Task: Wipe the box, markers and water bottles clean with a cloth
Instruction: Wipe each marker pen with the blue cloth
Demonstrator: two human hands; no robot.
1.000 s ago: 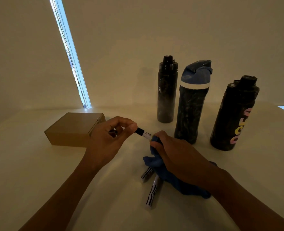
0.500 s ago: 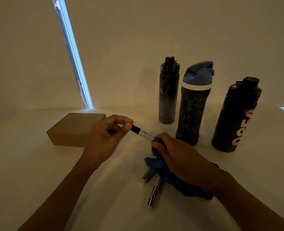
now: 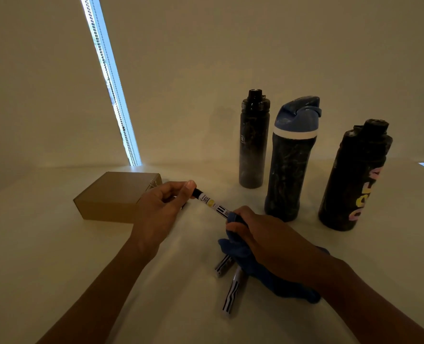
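My left hand [image 3: 160, 209] pinches the black end of a white marker [image 3: 212, 202] and holds it above the table. My right hand [image 3: 268, 240] grips a blue cloth [image 3: 260, 269] wrapped round the marker's other end. Two more markers [image 3: 230, 291] lie on the table, partly under the cloth. A brown cardboard box [image 3: 111, 194] sits to the left, behind my left hand. Three dusty water bottles stand at the back right: a slim black one [image 3: 253, 140], one with a blue lid [image 3: 291, 165], and a black one with coloured letters [image 3: 355, 177].
The white table [image 3: 56, 256] meets a pale wall at the back. A narrow bright window strip [image 3: 111, 83] with a bead chain runs down to the table behind the box. A small metal clip [image 3: 153, 182] sits on the box's right corner.
My hands have drawn apart along the marker: more of its white barrel shows between my left fingers and the cloth than a second ago.
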